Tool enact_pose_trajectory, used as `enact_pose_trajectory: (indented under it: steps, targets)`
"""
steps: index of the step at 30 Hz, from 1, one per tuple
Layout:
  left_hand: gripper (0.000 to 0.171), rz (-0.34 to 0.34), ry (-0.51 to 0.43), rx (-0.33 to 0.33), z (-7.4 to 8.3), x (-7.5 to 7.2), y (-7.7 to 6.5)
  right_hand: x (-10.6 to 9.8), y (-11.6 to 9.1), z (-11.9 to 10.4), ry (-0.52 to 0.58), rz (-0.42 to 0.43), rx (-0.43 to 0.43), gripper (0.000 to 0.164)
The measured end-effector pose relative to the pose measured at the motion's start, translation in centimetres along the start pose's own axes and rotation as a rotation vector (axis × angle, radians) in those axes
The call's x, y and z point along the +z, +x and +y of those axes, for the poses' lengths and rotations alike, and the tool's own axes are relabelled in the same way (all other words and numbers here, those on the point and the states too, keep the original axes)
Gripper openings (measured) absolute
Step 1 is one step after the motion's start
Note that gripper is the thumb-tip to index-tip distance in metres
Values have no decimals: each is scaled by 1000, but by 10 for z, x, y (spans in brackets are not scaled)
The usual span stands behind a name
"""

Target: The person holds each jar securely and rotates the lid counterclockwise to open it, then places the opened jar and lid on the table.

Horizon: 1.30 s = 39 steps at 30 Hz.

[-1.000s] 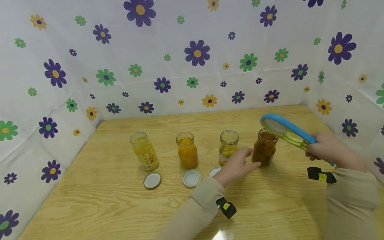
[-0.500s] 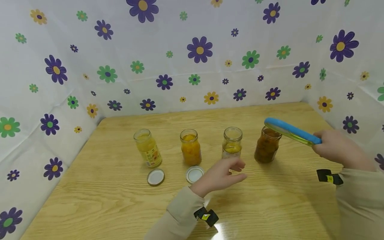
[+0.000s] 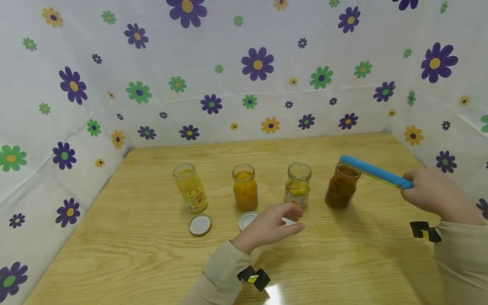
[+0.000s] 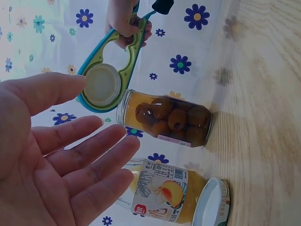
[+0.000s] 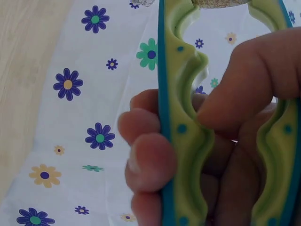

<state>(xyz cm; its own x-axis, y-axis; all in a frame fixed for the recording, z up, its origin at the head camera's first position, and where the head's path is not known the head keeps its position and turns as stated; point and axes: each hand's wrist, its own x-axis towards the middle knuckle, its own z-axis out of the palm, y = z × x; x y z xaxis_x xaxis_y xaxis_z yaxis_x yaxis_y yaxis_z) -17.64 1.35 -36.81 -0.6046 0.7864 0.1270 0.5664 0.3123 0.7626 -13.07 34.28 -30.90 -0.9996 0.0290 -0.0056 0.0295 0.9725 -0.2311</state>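
Observation:
My right hand (image 3: 434,192) grips a blue and green jar opener (image 3: 375,171) by its handles. Its ring holds a round lid (image 4: 102,84), seen in the left wrist view. Just below the opener's end stands an open glass jar of dark round fruit (image 3: 340,188). In the head view my left hand (image 3: 270,226) hovers with loosely bent fingers and holds nothing. Behind it is an open jar with a peach label (image 4: 162,193). A white lid (image 4: 211,202) leans by that jar's base in the left wrist view; my hand mostly covers it in the head view.
Farther left stand an open jar of orange fruit (image 3: 245,190) and an open jar of yellow fruit (image 3: 192,190). Upturned lids (image 3: 200,225) lie before them, one partly behind my left hand. A flower-printed cloth (image 3: 213,55) encloses the wooden table (image 3: 133,254).
My left hand has drawn back from the dark fruit jar, leftward and toward me. The jar opener has turned edge-on and shifted slightly right, lid included.

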Motion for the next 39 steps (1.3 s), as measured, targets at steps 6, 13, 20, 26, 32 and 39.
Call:
enact_pose_trajectory:
  steps: [6,13,20,26,32,39]
  targets:
    - [28,-34,13,0,2,3,0,-1,-4,2,-41,9,-3,6]
    - [31,-62,77,21,2,5,-4,0,-10,5,-59,38,-3,8]
    - [31,-87,207,35,-1,4,-15,3,-7,3,-65,59,-12,15]
    - [30,-115,258,80,3,1,-23,6,-1,2,-73,64,-8,12]
    - [28,-119,264,106,3,-3,-27,5,-3,3,-113,72,-1,12]
    - [29,-118,249,110,0,-6,-28,4,-9,8,-145,88,-20,7]
